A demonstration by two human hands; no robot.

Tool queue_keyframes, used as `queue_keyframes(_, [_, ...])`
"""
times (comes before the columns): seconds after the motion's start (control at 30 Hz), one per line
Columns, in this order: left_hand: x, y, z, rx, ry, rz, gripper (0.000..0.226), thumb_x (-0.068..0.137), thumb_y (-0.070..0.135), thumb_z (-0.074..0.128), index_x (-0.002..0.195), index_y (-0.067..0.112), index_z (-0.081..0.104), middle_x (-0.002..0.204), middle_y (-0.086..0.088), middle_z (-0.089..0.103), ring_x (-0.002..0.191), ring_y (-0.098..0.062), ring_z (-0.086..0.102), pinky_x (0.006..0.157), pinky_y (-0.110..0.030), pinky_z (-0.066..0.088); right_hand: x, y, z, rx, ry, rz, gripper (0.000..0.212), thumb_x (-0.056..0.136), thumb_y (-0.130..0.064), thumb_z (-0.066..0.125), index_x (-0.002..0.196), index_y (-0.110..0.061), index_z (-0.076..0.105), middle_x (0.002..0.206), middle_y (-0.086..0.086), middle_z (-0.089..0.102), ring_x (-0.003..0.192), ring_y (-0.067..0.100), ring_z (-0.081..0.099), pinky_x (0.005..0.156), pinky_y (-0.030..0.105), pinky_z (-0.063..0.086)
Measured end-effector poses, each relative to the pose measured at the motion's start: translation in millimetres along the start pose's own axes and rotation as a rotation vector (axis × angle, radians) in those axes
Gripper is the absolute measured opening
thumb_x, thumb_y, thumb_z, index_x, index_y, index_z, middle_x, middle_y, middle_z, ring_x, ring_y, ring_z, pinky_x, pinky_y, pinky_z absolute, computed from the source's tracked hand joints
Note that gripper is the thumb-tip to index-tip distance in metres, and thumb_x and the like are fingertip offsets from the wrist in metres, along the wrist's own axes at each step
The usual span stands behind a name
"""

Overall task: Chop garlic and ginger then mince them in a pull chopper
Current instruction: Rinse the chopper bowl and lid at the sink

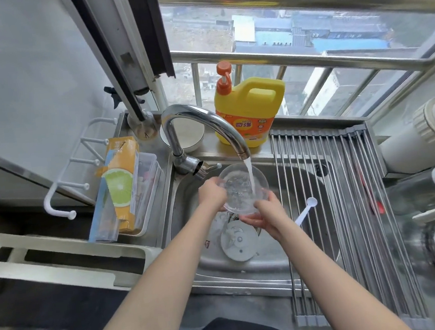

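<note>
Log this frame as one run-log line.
stage: rinsing | left hand: grips bowl rim | right hand: holds bowl from below | tap: running into bowl | lid: lying in sink

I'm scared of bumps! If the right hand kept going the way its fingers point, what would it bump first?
Its fingers point left, cupped under the clear bowl that the right hand holds. Going on, it would probably meet the left hand gripping the bowl's other side, though depth is unclear.
</note>
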State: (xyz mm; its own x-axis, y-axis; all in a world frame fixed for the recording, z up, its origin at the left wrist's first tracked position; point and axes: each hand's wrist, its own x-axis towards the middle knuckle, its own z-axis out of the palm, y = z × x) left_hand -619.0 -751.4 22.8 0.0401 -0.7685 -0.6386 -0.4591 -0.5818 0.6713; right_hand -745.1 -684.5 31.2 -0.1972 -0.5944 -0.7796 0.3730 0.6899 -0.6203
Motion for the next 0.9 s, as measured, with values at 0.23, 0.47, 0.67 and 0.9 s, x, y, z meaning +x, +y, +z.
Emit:
queue_keyframes(0.23, [1.1, -9.3, 2.5, -0.286, -0.163, -0.069, 0.032, 0.093, 0.005, 0.053, 0.124, 0.01, 0.058, 0.103, -0.009, 0.063, 0.078, -0.021, 0.062, 0.063, -0.035, 0.058, 3.0, 9.3, -17.1, -0.456, 0.137, -0.677, 0.073, 0.084, 0.008, 0.05, 0.132, -0.046, 0.037, 0.128, -0.009, 0.039, 0.101, -0.004, 0.047, 0.073, 0.002, 0.04])
queue_keyframes(0.47, [-1.3, -2.6, 4.6, -1.006, -0.416, -0.411, 0.063, 0.1, 0.053, 0.026, 0.122, 0.0, 0.051, 0.104, -0.02, 0.066, 0.088, -0.034, 0.068, 0.07, -0.047, 0.058, 5.5, 21.5, -20.9, -1.134, 0.289, -1.056, 0.089, 0.067, 0.027, 0.048, 0.128, -0.035, 0.027, 0.15, 0.01, 0.01, 0.134, 0.045, 0.027, 0.066, 0.038, 0.054])
queue_keyframes(0.67, [0.3, 4.9, 10.2, -0.867, -0.217, -0.258, 0.033, 0.096, 0.041, 0.052, 0.078, 0.014, 0.059, 0.051, 0.005, 0.062, 0.04, -0.007, 0.058, 0.036, -0.017, 0.043, -3.1, 24.4, -9.9, -0.408, -0.059, -0.713, 0.057, 0.072, -0.009, 0.05, 0.125, -0.03, 0.043, 0.148, -0.001, 0.03, 0.137, 0.015, 0.03, 0.107, 0.037, 0.034])
queue_keyframes(0.9, [7.3, 8.0, 14.6, -0.646, -0.174, -0.275, 0.027, 0.092, 0.036, 0.055, 0.07, 0.02, 0.051, 0.056, 0.002, 0.05, 0.045, -0.013, 0.044, 0.047, -0.02, 0.041, 5.8, -17.2, -4.5, -0.045, 0.005, -0.149, 0.046, 0.095, -0.048, 0.044, 0.112, -0.01, 0.064, 0.111, 0.011, 0.068, 0.1, 0.027, 0.065, 0.09, 0.044, 0.051])
